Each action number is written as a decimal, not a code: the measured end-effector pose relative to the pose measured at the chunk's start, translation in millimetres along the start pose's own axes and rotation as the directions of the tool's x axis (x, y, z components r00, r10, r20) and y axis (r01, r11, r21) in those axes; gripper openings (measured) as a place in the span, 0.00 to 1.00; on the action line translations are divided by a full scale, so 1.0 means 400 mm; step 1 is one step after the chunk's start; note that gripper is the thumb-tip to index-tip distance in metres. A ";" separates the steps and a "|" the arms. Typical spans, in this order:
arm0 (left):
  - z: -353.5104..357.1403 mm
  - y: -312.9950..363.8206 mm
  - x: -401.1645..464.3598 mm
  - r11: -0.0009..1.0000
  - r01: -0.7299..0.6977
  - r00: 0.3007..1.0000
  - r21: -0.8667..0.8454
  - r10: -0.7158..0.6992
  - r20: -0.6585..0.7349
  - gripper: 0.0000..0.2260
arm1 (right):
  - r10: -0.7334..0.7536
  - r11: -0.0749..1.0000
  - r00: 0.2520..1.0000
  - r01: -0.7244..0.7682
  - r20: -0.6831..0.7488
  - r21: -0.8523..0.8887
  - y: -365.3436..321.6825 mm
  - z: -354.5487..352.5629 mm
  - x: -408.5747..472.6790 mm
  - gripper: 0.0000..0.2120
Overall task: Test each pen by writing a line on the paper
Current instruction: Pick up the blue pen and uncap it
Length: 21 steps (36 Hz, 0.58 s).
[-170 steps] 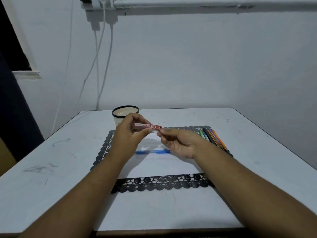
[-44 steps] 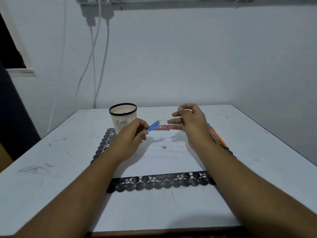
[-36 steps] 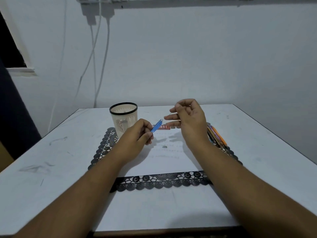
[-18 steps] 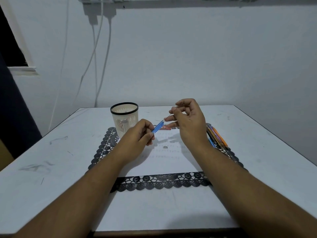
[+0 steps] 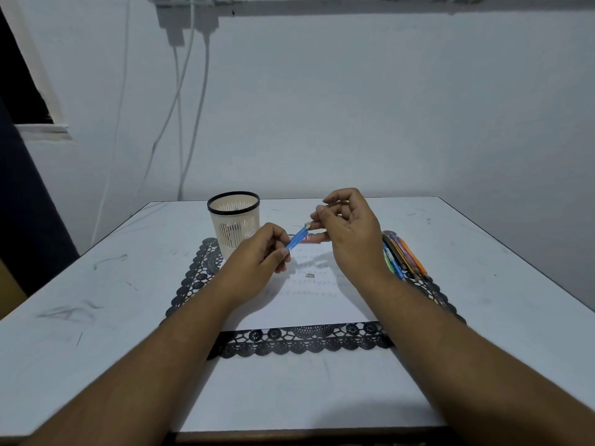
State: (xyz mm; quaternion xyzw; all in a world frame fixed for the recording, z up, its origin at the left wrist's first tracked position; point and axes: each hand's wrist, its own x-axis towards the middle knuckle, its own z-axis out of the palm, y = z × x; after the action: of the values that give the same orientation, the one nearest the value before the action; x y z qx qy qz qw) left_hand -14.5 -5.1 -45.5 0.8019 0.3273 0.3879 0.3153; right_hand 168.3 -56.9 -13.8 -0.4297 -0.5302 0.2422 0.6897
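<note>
White table (image 5: 483, 252) against a plain wall, head view: both my hands raised over the paper (image 5: 309, 304), working on a blue pen (image 5: 298, 238).

Head view: my left hand (image 5: 257, 262) grips the lower end of the blue pen with curled fingers; the pen tilts up toward the right. My right hand (image 5: 351, 233) pinches its upper tip, where a thin metal point shows. The paper lies on a black lace mat (image 5: 302, 342) and carries faint written lines. A red pen (image 5: 310, 238) lies flat at the paper's far edge, partly hidden behind my hands. A bundle of coloured pens (image 5: 402, 255) lies on the mat just right of my right wrist. A slotted cup (image 5: 233, 220) with a black rim stands upright at the mat's far left corner.
</note>
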 end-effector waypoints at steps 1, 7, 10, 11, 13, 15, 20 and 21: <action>0.001 0.000 0.000 1.000 0.001 1.000 -0.002 -0.001 0.002 0.05 | -0.001 1.000 1.000 0.001 -0.001 0.004 0.000 0.000 -0.001 0.04; 0.002 0.002 -0.001 1.000 0.004 1.000 -0.002 -0.004 0.004 0.05 | -0.040 0.999 0.998 0.040 -0.038 0.011 -0.004 -0.007 0.003 0.04; 0.000 0.005 -0.002 1.000 0.004 1.000 -0.006 -0.004 0.002 0.05 | -0.045 0.999 0.998 0.045 -0.035 0.001 -0.004 -0.007 0.004 0.04; -0.001 0.005 -0.003 1.000 0.004 1.000 -0.005 -0.004 0.002 0.05 | -0.044 0.999 0.999 0.044 -0.031 -0.002 -0.003 -0.005 0.003 0.04; 0.000 0.004 -0.002 1.000 0.005 1.000 -0.005 -0.005 0.001 0.05 | -0.046 0.999 0.999 0.045 -0.023 -0.011 -0.001 -0.003 0.000 0.04; 0.001 0.003 -0.002 1.000 0.004 1.000 -0.009 -0.004 0.001 0.06 | -0.049 0.999 0.999 0.048 -0.022 -0.021 -0.002 -0.001 -0.002 0.04; 0.002 0.003 -0.001 1.000 0.005 1.000 -0.017 -0.005 0.004 0.05 | -0.026 0.999 1.000 0.025 -0.013 -0.021 0.002 -0.003 -0.004 0.04; 0.001 0.003 -0.002 1.000 0.006 1.000 -0.017 -0.006 0.005 0.05 | -0.026 0.999 1.000 0.025 -0.009 -0.031 0.003 -0.004 -0.003 0.04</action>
State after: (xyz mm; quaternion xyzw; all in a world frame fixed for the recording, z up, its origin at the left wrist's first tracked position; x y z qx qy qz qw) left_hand -14.2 -6.5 -45.3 0.7992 0.3256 0.3877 0.3241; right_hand 169.4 -57.7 -15.7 -0.4345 -0.5361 0.2233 0.6884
